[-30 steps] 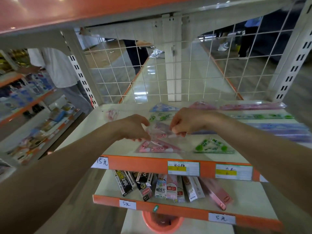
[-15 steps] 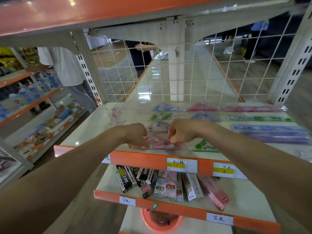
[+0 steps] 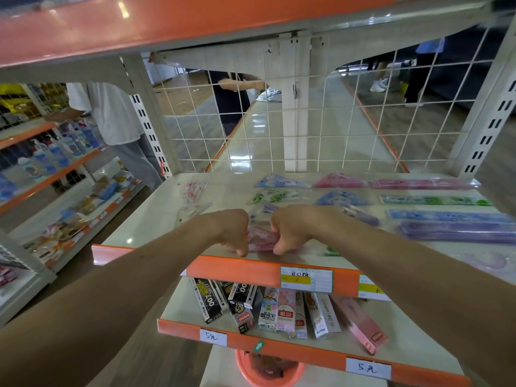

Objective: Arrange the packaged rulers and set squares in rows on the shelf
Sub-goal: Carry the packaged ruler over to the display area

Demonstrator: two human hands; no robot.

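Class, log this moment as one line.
left hand: grips pink set square | right hand: grips it too | where: shelf front edge | rulers: rows at right

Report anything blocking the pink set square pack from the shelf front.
Nothing visible does. The left hand and right hand hold the pink set square pack low at the shelf front; a green pack lies to its right.

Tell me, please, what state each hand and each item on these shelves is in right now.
pink set square packet, at the shelf's front edge, gripped by both hands.
left hand, fingers curled on the packet's left end.
right hand, fingers curled on its right end.
long rulers, lying flat, side by side at the right, untouched.
boxes on the lower shelf, leaning sideways.
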